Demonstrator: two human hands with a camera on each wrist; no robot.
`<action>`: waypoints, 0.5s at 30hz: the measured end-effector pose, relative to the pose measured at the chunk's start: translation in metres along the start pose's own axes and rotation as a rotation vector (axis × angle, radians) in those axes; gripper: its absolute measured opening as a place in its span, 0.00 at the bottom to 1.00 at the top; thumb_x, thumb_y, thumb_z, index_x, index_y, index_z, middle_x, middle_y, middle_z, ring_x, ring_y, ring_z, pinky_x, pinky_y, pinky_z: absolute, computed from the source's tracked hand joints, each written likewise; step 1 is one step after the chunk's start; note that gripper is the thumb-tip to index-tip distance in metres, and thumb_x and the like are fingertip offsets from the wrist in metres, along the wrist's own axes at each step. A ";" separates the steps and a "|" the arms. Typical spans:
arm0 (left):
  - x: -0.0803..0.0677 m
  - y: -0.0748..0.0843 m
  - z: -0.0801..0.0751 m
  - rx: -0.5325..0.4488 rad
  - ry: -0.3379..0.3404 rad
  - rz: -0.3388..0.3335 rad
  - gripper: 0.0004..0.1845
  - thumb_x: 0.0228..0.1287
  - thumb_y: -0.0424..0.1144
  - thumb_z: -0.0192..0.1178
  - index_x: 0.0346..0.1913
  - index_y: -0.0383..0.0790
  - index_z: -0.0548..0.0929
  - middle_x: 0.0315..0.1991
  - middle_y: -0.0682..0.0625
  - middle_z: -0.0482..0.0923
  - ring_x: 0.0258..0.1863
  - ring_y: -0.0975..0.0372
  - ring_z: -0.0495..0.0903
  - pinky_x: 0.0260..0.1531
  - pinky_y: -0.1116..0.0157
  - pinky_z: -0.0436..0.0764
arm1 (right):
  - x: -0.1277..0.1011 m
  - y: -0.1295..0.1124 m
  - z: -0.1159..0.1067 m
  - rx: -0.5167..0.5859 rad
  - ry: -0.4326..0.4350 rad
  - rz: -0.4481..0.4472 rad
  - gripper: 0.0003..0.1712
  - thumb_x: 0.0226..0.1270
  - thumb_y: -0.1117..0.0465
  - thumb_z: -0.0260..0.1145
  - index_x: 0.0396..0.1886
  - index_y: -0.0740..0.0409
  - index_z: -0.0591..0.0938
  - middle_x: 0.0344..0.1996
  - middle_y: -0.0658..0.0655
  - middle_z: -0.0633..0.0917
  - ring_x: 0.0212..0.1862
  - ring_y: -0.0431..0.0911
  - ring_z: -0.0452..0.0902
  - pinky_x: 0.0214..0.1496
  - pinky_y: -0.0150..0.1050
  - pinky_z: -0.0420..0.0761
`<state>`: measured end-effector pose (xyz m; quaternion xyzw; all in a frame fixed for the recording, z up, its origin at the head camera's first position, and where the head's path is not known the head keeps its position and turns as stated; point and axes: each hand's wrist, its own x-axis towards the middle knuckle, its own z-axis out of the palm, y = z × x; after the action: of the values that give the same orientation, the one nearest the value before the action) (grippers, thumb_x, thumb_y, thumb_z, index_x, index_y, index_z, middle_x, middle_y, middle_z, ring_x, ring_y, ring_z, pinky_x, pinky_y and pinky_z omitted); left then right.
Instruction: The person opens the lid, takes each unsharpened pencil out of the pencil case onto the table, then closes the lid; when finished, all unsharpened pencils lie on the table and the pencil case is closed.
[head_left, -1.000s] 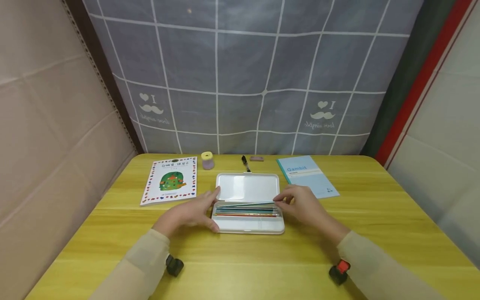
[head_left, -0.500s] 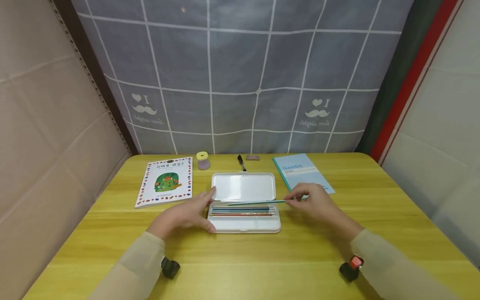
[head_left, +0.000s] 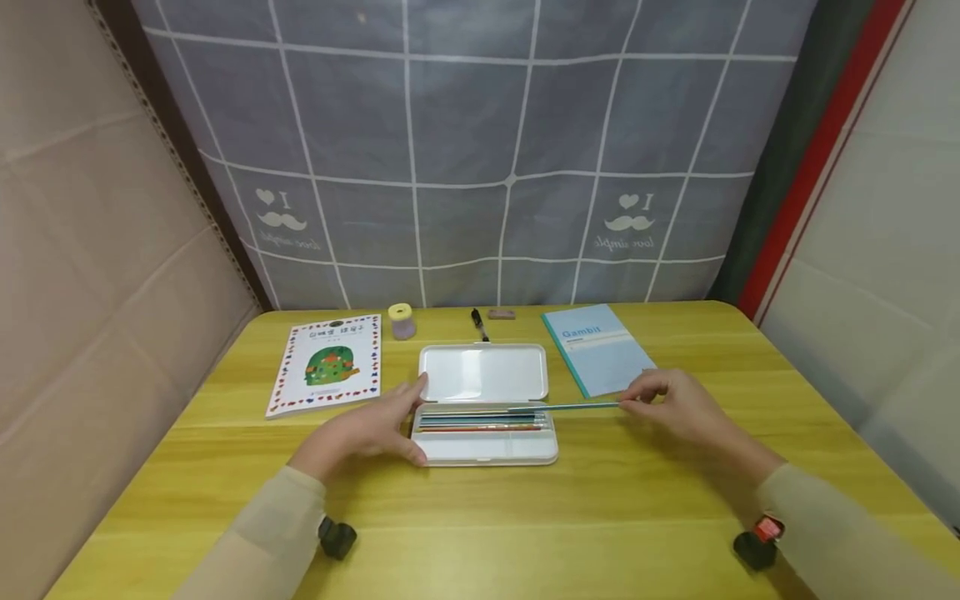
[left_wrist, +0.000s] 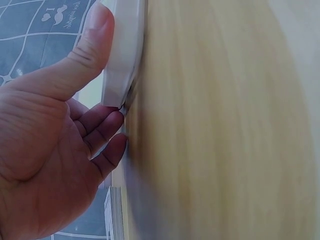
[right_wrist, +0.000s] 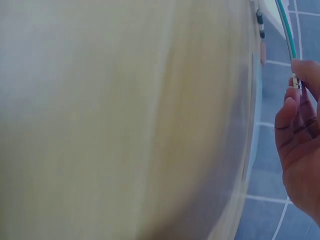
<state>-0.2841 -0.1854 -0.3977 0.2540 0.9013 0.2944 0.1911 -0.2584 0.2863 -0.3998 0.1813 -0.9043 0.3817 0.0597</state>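
A white pencil case point(head_left: 480, 452) lies with its lid folded back, several pencils point(head_left: 480, 422) side by side inside. My left hand point(head_left: 375, 429) grips the case's left end, thumb at the front corner and fingers behind; in the left wrist view the thumb point(left_wrist: 95, 42) lies along the case's side point(left_wrist: 122, 55). Between thumb and fingertips, my right hand point(head_left: 671, 407) pinches a green pencil point(head_left: 581, 406) by its right end. That pencil slants almost level, its far tip still over the case's right part. In the right wrist view the pencil point(right_wrist: 286, 30) points up and away from the fingers.
A picture book point(head_left: 330, 367) lies at the left and a light blue notebook point(head_left: 600, 350) at the right, close behind my right hand. Along the back stand a yellow-topped small jar point(head_left: 402, 322), a black pen point(head_left: 479, 323) and a pinkish eraser point(head_left: 501, 314).
My right hand has drawn the green pencil to the right, out of the case for most of its length. The left hand has kept its hold on the case. The head view has shifted slightly.
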 end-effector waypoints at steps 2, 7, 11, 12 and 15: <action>0.000 0.000 -0.001 -0.003 0.000 -0.006 0.73 0.50 0.52 0.82 0.84 0.34 0.36 0.74 0.33 0.65 0.79 0.43 0.55 0.78 0.43 0.52 | -0.005 0.006 -0.004 0.025 -0.003 0.031 0.02 0.67 0.61 0.76 0.36 0.53 0.94 0.32 0.48 0.87 0.36 0.39 0.76 0.36 0.34 0.77; -0.001 0.001 -0.002 -0.015 0.001 -0.020 0.73 0.50 0.52 0.81 0.84 0.36 0.36 0.74 0.33 0.65 0.78 0.43 0.57 0.78 0.43 0.52 | -0.015 0.019 -0.017 0.074 -0.007 0.141 0.07 0.68 0.60 0.76 0.41 0.57 0.93 0.37 0.53 0.88 0.36 0.41 0.76 0.31 0.34 0.77; -0.001 0.002 -0.002 -0.031 -0.006 -0.018 0.74 0.50 0.51 0.81 0.84 0.35 0.35 0.72 0.35 0.67 0.76 0.45 0.61 0.77 0.43 0.54 | -0.021 0.031 -0.027 0.034 -0.007 0.178 0.08 0.69 0.58 0.75 0.42 0.56 0.93 0.38 0.53 0.88 0.35 0.40 0.75 0.30 0.34 0.77; -0.001 0.002 -0.001 -0.034 -0.008 -0.016 0.74 0.50 0.51 0.82 0.84 0.35 0.35 0.72 0.35 0.67 0.75 0.45 0.62 0.77 0.44 0.55 | -0.022 0.033 -0.029 0.019 -0.007 0.181 0.08 0.68 0.58 0.75 0.42 0.56 0.93 0.38 0.53 0.88 0.36 0.40 0.75 0.31 0.34 0.77; 0.000 0.002 -0.001 -0.037 -0.012 -0.017 0.74 0.50 0.50 0.82 0.84 0.34 0.35 0.71 0.35 0.68 0.74 0.46 0.64 0.76 0.44 0.57 | -0.024 0.039 -0.035 -0.016 -0.011 0.179 0.08 0.69 0.57 0.75 0.43 0.55 0.93 0.38 0.52 0.88 0.37 0.39 0.74 0.33 0.34 0.76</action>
<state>-0.2832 -0.1841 -0.3957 0.2443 0.8966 0.3080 0.2036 -0.2521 0.3429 -0.4078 0.1012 -0.9202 0.3775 0.0219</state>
